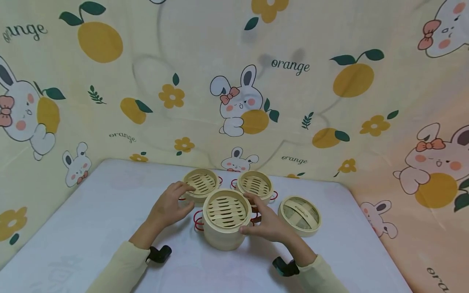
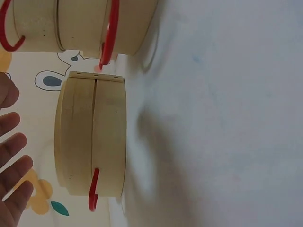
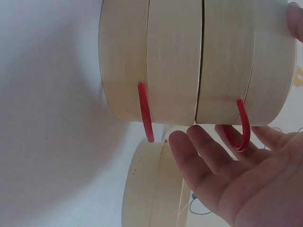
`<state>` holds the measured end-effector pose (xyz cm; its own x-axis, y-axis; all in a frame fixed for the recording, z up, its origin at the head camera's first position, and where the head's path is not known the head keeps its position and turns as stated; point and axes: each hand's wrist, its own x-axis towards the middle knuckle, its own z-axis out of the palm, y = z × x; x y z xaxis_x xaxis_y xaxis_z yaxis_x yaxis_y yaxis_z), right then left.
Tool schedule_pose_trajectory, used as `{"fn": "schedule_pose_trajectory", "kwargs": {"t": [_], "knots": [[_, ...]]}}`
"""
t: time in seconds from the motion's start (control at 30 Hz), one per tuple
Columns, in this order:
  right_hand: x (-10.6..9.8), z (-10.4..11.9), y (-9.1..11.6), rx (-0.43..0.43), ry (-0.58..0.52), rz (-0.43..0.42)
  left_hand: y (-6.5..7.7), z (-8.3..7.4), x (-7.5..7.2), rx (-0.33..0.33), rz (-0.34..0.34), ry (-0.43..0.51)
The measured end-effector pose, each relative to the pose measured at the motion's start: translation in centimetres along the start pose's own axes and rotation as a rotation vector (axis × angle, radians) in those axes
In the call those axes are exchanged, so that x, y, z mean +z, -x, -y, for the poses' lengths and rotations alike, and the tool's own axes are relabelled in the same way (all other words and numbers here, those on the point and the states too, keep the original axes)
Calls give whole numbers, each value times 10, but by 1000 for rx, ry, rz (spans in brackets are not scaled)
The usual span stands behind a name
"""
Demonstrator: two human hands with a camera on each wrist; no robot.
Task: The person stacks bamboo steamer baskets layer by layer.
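Note:
A stack of two bamboo steamer baskets (image 1: 225,240) stands at mid-table, red loop handles on its sides and a slatted tray on top. My right hand (image 1: 269,224) holds the upper basket (image 3: 226,61) at its right side, thumb toward the front and fingers around the back, near a red handle (image 3: 245,125). By the back-left steamer basket (image 1: 201,181), my left hand (image 1: 166,207) has its fingers extended and spread. The left wrist view shows these fingers (image 2: 16,182) apart from that basket's wall (image 2: 90,137).
Another slatted steamer basket (image 1: 255,183) with red handles stands behind the stack. To the right lies a round bamboo lid (image 1: 299,234) with a strip across its top. A white cloth covers the table (image 1: 91,219); a printed curtain (image 1: 205,44) hangs behind.

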<state>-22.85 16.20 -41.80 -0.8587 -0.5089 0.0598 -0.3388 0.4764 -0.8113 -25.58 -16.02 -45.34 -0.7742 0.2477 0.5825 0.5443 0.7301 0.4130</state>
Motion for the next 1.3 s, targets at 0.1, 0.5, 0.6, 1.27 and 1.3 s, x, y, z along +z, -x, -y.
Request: {"fn": "schedule_pose_trajectory", "kwargs": {"t": [0.1, 0.5, 0.6, 1.27, 1.3], "knots": [[0, 0, 0, 1, -3, 1, -2, 2, 2, 4, 10, -8], [-1, 3, 1, 16, -3, 8, -10, 8, 8, -30, 85, 27], [-1, 3, 1, 24, -1, 8, -11, 9, 10, -23, 89, 26], [1, 0, 1, 26, -34, 13, -13, 14, 21, -17, 115, -52], [1, 0, 1, 27, -34, 16, -13, 15, 22, -14, 112, -48]]}}
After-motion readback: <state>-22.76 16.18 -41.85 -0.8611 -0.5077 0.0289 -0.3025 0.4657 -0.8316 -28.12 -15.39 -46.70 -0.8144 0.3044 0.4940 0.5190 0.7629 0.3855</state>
